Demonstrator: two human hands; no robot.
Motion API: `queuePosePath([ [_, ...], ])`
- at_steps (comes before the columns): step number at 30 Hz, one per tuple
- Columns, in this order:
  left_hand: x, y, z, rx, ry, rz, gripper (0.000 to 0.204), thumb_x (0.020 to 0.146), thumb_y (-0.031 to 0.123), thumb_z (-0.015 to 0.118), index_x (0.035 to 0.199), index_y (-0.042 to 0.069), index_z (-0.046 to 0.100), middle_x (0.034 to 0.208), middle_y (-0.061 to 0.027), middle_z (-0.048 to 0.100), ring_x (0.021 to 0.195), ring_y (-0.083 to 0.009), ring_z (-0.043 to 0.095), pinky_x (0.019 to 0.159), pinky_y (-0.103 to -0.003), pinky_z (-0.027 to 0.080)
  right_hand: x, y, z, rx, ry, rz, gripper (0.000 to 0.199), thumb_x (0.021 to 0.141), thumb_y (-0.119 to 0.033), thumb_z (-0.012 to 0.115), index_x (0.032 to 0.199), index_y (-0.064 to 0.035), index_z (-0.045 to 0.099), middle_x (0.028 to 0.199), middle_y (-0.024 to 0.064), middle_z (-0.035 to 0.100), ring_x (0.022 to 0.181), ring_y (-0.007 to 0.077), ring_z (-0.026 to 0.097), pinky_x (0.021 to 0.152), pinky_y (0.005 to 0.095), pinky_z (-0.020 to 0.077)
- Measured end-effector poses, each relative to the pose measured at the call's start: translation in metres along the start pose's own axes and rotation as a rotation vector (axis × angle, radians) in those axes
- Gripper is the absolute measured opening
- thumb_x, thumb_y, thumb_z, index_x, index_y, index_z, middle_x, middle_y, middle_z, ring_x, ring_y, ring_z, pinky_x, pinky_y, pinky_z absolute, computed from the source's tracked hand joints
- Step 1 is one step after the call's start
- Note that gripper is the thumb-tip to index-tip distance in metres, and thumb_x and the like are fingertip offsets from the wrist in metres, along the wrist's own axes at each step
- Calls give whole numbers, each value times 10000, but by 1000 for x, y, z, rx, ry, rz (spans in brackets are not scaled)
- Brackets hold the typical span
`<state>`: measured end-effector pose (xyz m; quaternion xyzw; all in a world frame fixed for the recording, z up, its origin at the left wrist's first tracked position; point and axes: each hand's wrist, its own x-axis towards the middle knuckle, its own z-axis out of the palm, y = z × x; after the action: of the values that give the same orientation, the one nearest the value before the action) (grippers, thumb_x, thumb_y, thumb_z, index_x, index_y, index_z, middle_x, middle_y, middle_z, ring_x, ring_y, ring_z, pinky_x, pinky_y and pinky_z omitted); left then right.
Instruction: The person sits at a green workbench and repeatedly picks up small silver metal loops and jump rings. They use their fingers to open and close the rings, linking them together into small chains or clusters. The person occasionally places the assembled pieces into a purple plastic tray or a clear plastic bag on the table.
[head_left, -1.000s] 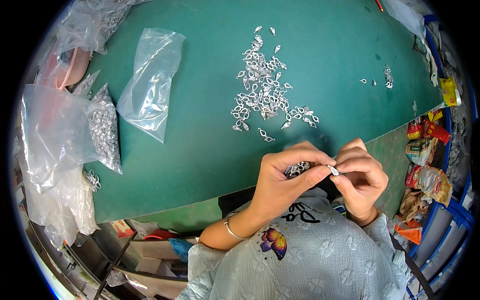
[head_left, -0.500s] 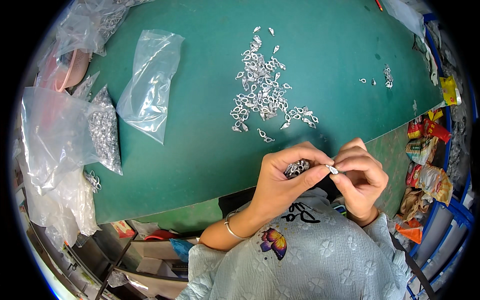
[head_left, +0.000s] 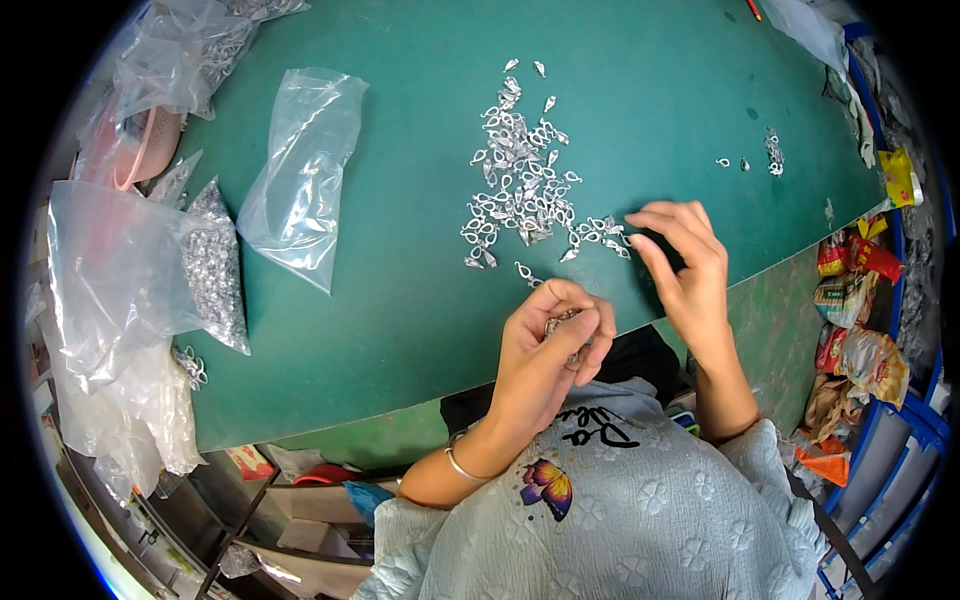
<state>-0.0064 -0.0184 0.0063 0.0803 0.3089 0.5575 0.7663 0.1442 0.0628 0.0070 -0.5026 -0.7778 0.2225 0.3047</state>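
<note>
My left hand (head_left: 548,345) is curled at the near edge of the green table (head_left: 400,300), closed on a small bunch of silver metal clasps (head_left: 556,325) that show between its fingers. My right hand (head_left: 685,265) reaches forward over the table with its fingers spread and bent, and its fingertips are at the right end of a loose pile of small silver clasps (head_left: 520,185). Nothing is visible in the right hand.
A clear plastic bag (head_left: 300,175) lies left of the pile. A bag full of silver parts (head_left: 213,265) and more clear bags (head_left: 110,280) crowd the table's left edge. A few stray clasps (head_left: 770,150) lie far right. Colourful snack packets (head_left: 850,300) sit below the right edge.
My right hand has left the left hand and moved forward to the pile of clasps. The left hand stays near the table edge with its clasps.
</note>
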Motion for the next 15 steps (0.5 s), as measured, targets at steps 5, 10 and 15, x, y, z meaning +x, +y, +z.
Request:
queuePosePath([
  [5,0,0,4,56,38,-2,143,896,122,495,991,22,536,810,-91,571,552,-71,452,416,-170,317,3,3,5,-125,-57,-39,136,685,-34,670,810,-15,619,803,69,581,759,246,506,741,333,385],
  [10,3,-2,3,81,67,48,198,880,95,516,1054,10,552,829,-78,574,550,-59,430,423,-168,299,-3,-9,-7,38,0,-39,122,681,3,663,789,6,608,776,89,597,733,239,538,690,313,416],
  [15,2,0,8,218,103,113,183,832,31,584,1010,-5,596,876,-45,592,683,-61,502,551,-179,396,-11,-31,-22,240,-35,-101,136,663,42,657,790,27,610,772,111,613,714,236,557,652,309,438],
])
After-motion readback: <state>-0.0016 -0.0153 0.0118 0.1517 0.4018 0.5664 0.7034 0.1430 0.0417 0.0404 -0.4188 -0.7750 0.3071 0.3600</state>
